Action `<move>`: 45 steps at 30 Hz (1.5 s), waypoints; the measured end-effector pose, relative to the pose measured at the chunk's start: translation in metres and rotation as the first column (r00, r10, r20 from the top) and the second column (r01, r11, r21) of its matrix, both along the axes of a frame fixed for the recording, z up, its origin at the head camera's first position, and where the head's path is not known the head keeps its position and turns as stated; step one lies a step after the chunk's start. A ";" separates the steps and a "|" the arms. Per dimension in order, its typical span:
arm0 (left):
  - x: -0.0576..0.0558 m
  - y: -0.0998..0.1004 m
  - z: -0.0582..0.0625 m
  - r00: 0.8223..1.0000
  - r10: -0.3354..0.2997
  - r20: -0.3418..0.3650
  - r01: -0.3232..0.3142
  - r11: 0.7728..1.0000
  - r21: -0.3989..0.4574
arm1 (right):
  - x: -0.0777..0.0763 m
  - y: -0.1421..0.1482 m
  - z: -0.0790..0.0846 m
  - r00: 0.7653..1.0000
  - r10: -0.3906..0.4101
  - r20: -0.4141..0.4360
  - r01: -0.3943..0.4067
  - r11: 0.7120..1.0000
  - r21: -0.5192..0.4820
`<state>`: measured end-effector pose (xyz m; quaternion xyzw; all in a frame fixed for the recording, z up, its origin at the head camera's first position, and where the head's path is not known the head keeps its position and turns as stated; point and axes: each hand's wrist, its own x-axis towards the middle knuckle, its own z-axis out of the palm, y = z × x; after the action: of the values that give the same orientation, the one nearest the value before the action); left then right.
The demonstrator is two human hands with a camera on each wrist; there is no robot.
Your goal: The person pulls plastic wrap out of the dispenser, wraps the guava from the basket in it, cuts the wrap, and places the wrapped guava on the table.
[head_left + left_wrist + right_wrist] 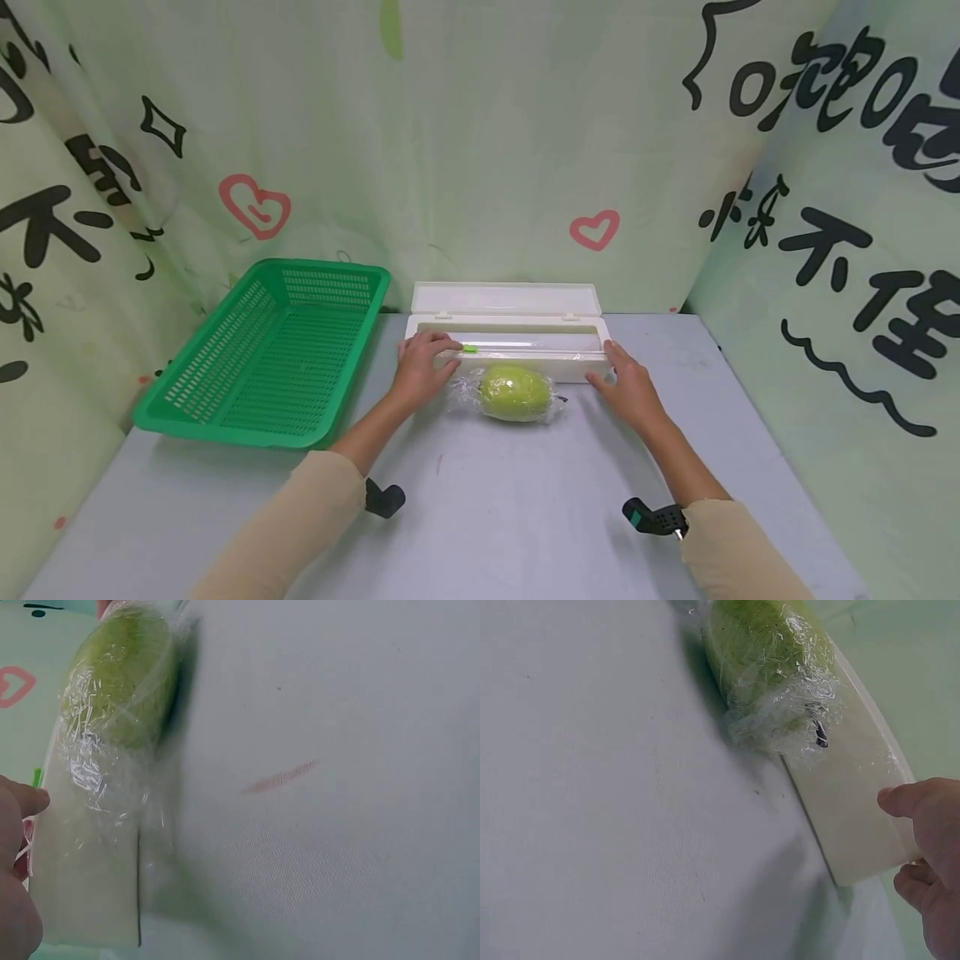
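A white cling film dispenser [525, 367] lies across the table, its lid [506, 298] raised at the back. A small green slide cutter [469, 348] sits on its front rim. My left hand [423, 367] grips the dispenser's left part, fingertips over the rim right by the cutter and thumb at the front. At the other end, my right hand [630, 387] holds the corner, its thumb [900, 799] on the front face. Between the hands rests a yellow-green fruit [516, 393] wrapped in crinkled clear film, close against the dispenser's front wall. Its dark stem [821, 735] shows through the film.
A green plastic basket [360, 350] with slotted sides stands on the left of the white table [510, 517]. Pale printed curtains [480, 167] close off the back and both sides.
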<state>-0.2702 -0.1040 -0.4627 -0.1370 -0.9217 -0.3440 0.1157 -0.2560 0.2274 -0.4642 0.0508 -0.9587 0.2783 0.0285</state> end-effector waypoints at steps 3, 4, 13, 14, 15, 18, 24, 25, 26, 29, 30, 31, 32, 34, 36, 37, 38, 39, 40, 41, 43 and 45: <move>-0.001 0.004 0.001 1.000 0.007 0.000 -0.007 1.000 0.030 | 0.000 -0.001 0.000 1.000 -0.001 0.000 0.001 1.000 0.001; -0.001 0.005 0.001 1.000 0.009 0.002 -0.009 0.999 0.033 | 0.000 -0.001 0.000 1.000 -0.002 -0.002 0.002 1.000 0.003; -0.005 0.011 -0.002 0.999 0.016 -0.041 -0.015 1.000 0.011 | 0.000 -0.001 -0.002 1.000 0.004 -0.026 -0.004 1.000 -0.011; -0.005 0.011 -0.002 0.999 0.007 -0.045 -0.007 1.000 -0.002 | 0.000 -0.001 -0.002 1.000 0.005 -0.027 -0.005 1.000 -0.010; -0.005 0.011 -0.002 0.999 -0.004 -0.047 0.003 1.000 -0.027 | 0.000 -0.001 -0.002 1.000 0.005 -0.025 -0.005 1.000 -0.010; -0.005 0.010 -0.001 0.998 -0.056 -0.041 0.049 0.987 -0.155 | 0.001 -0.001 -0.001 1.000 0.006 -0.016 -0.006 1.000 -0.006; -0.006 0.007 -0.003 0.984 -0.170 -0.060 0.116 0.850 -0.513 | 0.002 -0.001 0.000 1.000 0.001 -0.016 -0.001 1.000 -0.004; -0.005 0.006 -0.004 0.980 -0.183 -0.076 0.114 0.834 -0.540 | 0.002 -0.001 0.000 1.000 0.000 -0.019 0.000 1.000 -0.005; -0.006 0.006 -0.006 0.979 -0.186 -0.084 0.109 0.824 -0.555 | 0.002 -0.001 0.000 1.000 0.000 -0.023 -0.001 1.000 -0.008; -0.006 0.007 -0.008 0.979 -0.176 -0.103 0.104 0.865 -0.491 | 0.001 -0.001 -0.001 0.999 0.000 -0.043 -0.001 1.000 -0.017; -0.006 0.007 -0.007 0.981 -0.165 -0.106 0.101 0.888 -0.449 | 0.001 -0.002 -0.001 0.999 -0.002 -0.049 0.001 1.000 -0.021; -0.006 0.007 -0.007 0.983 -0.152 -0.104 0.099 0.911 -0.400 | 0.000 -0.002 -0.001 0.998 -0.006 -0.058 0.005 1.000 -0.025; -0.006 0.007 -0.006 0.985 -0.138 -0.105 0.093 0.933 -0.348 | 0.000 -0.003 -0.002 0.997 -0.013 -0.072 0.010 0.999 -0.031; -0.005 0.006 -0.004 0.989 -0.108 -0.104 0.078 0.963 -0.259 | -0.001 -0.007 -0.001 0.993 -0.029 -0.112 0.023 0.998 -0.053; -0.005 0.005 -0.002 0.992 -0.080 -0.099 0.059 0.977 -0.204 | -0.002 -0.011 -0.001 0.985 -0.042 -0.168 0.030 0.997 -0.073; -0.005 0.004 -0.001 0.993 -0.069 -0.096 0.050 0.981 -0.190 | -0.003 -0.013 0.000 0.979 -0.045 -0.199 0.028 0.996 -0.088; -0.005 0.003 -0.001 0.994 -0.058 -0.096 0.040 0.982 -0.185 | -0.004 -0.015 0.000 0.972 -0.046 -0.232 0.022 0.994 -0.102; -0.005 0.002 0.000 0.994 -0.050 -0.093 0.032 0.982 -0.185 | -0.004 -0.018 0.001 0.962 -0.043 -0.268 0.012 0.993 -0.116; -0.005 0.001 0.000 0.995 -0.041 -0.086 0.024 0.982 -0.187 | -0.005 -0.021 0.002 0.952 -0.038 -0.303 -0.002 0.992 -0.130; -0.006 0.000 0.000 0.996 -0.036 -0.086 0.019 0.981 -0.191 | -0.006 -0.024 0.003 0.942 -0.032 -0.334 -0.017 0.990 -0.143; -0.006 -0.002 0.001 0.996 -0.030 -0.084 0.013 0.981 -0.193 | -0.007 -0.030 0.005 0.925 -0.018 -0.379 -0.050 0.984 -0.170; -0.006 -0.004 0.001 0.996 -0.029 -0.084 0.012 0.980 -0.197 | -0.007 -0.037 0.007 0.915 -0.003 -0.404 -0.082 0.978 -0.192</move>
<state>-0.2762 -0.1079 -0.4619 -0.1720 -0.9438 -0.2463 0.1380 -0.2629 0.1907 -0.4571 0.1230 -0.8972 0.3599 0.2245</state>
